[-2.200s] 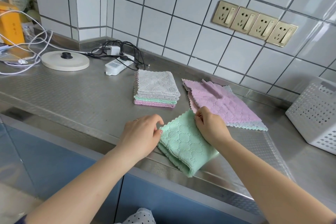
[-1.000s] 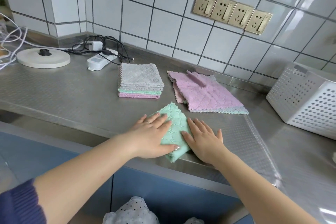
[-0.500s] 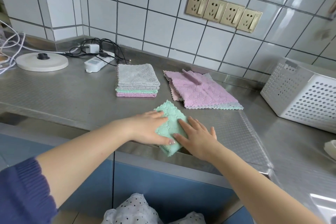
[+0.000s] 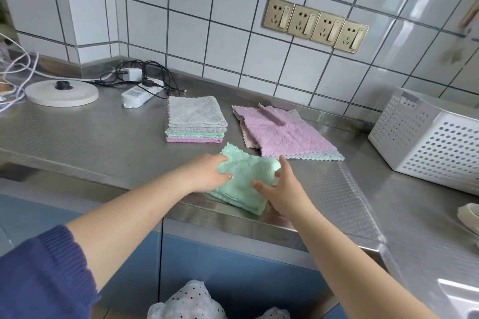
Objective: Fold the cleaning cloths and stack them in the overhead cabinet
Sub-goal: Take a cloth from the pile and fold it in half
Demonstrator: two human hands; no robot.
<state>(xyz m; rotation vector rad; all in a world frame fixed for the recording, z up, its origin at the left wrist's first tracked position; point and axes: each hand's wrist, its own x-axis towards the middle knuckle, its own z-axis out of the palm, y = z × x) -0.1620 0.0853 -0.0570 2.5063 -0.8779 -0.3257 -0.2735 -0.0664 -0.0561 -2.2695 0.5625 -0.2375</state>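
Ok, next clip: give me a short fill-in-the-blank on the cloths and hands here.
1. Both hands, left hand and right hand, are on the ____ cloth.
2. The top cloth of the folded stack is ____.
3. The top cloth of the unfolded pile is ____.
4. The white basket sits to the ____ of the pile.

Missing words: green; grey; pink; right

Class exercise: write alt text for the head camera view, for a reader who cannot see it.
Both hands, left hand and right hand, grip a folded green cloth at a steel counter's front edge. Behind lie a folded cloth stack and unfolded pink cloths.
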